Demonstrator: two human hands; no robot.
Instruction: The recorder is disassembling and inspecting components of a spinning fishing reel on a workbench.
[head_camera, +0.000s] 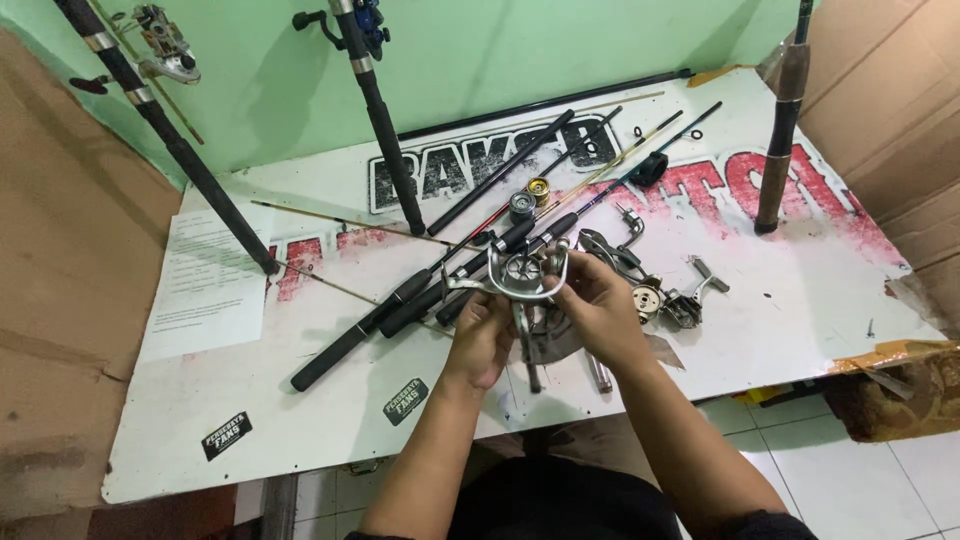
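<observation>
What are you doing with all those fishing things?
A person holds a silver fishing reel in both hands above a white table. The left hand grips it from below, and the right hand holds its side. Black fishing rods lie across the table, and loose reel parts sit beside the right hand. More rods lean against the green wall.

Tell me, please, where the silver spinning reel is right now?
In the head view the silver spinning reel sits centre frame, held between the left hand and right hand, above the white table, beside the black rods.
</observation>
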